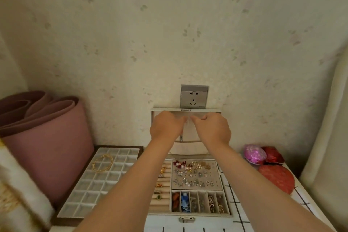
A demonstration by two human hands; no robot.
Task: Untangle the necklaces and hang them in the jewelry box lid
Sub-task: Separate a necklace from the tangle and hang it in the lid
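Nearest, open box [190, 219] with earrings, rings and full compartments. Left of box, grid tray [88, 190] holding gold bangles [102, 163]. Right of box, red pouch [276, 179]. Farther, at upright lid [207, 111] of box, left hand [166, 126] and right hand [211, 128] curled, fingertips pinched near lid's top edge; grip unclear. Below left hand, short chain [181, 138] dangling against lid. Above lid, wall socket [194, 96].

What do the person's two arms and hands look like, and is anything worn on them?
Both forearms are bare up to the bottom edge of the picture: no sleeves show. The left hand and the right hand wear no gloves. No watch, bracelet or ring shows on the visible sides; the fingers are mostly hidden.
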